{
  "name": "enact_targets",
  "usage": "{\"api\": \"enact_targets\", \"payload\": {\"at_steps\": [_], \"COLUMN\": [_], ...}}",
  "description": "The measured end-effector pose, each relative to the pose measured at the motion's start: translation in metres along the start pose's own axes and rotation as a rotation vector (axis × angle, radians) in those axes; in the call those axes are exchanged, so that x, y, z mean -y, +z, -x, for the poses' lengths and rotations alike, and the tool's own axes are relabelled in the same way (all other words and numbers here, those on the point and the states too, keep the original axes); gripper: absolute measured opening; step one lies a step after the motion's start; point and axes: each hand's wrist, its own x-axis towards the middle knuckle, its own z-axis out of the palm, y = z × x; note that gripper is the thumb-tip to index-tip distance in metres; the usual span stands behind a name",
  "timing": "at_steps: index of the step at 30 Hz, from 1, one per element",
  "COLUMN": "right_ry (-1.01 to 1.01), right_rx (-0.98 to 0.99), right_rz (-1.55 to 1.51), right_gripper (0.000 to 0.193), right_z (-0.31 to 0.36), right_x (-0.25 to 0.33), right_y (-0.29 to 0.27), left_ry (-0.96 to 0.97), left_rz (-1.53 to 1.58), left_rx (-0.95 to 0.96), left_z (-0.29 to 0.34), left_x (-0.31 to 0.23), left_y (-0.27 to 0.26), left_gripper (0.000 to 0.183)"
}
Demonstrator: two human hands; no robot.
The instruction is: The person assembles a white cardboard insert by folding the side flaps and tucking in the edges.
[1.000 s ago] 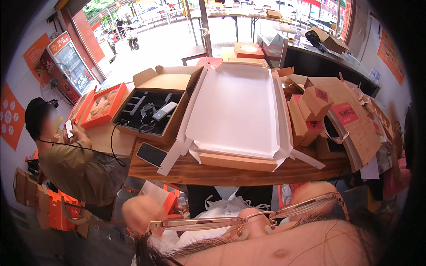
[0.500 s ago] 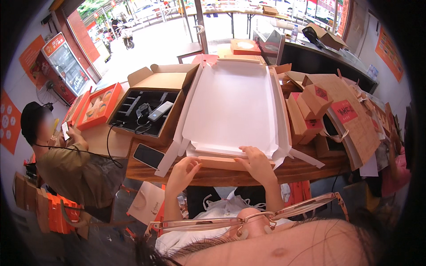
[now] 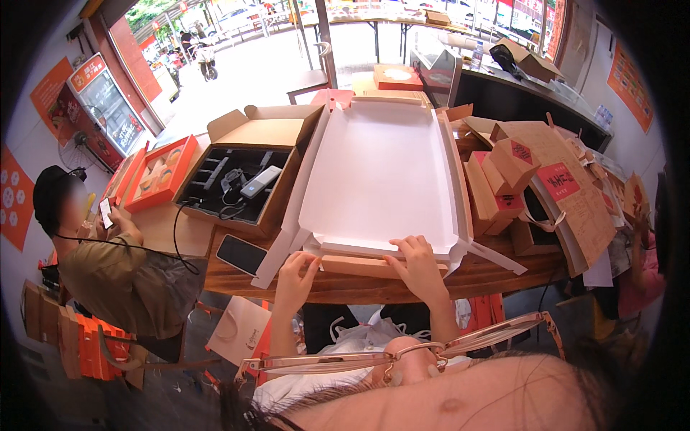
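Both hands lie flat and open, the left hand (image 3: 296,279) and right hand (image 3: 417,264) pressing the near flap of the white box (image 3: 381,179) on the table (image 3: 359,287); even pressure should crease it straight.

Both my hands up from below now, none in view a second ago. Left hand (image 3: 295,276) fingertips on near-left flap of white flat box (image 3: 381,179); right hand (image 3: 417,267) gone from front edge onto near rim, fingers spread over it
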Motion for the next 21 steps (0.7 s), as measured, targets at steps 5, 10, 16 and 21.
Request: {"api": "enact_targets", "payload": {"at_steps": [5,10,16,21], "right_ry": [-0.018,0.089,-0.043,0.039], "right_rx": [0.011,0.049,0.182,0.139], "right_rz": [-0.031,-0.102,0.058,0.051], "right_gripper": [0.023,0.018,0.019,0.020], "right_z": [0.000,-0.007,0.003,-0.003], "right_x": [0.001,0.006,-0.014,-0.003], "right_y": [0.003,-0.004,0.012,0.006], "left_ry": [-0.109,-0.158,-0.142,-0.217], "left_rz": [0.013,0.030,0.112,0.163], "left_rx": [0.092,0.162,0.203,0.239], "left_z": [0.001,0.001,0.007,0.013], "left_x": [-0.006,0.005,0.005,0.009], "left_y": [-0.004,0.000,0.000,-0.002], "left_gripper": [0.022,0.020,0.017,0.017]}}
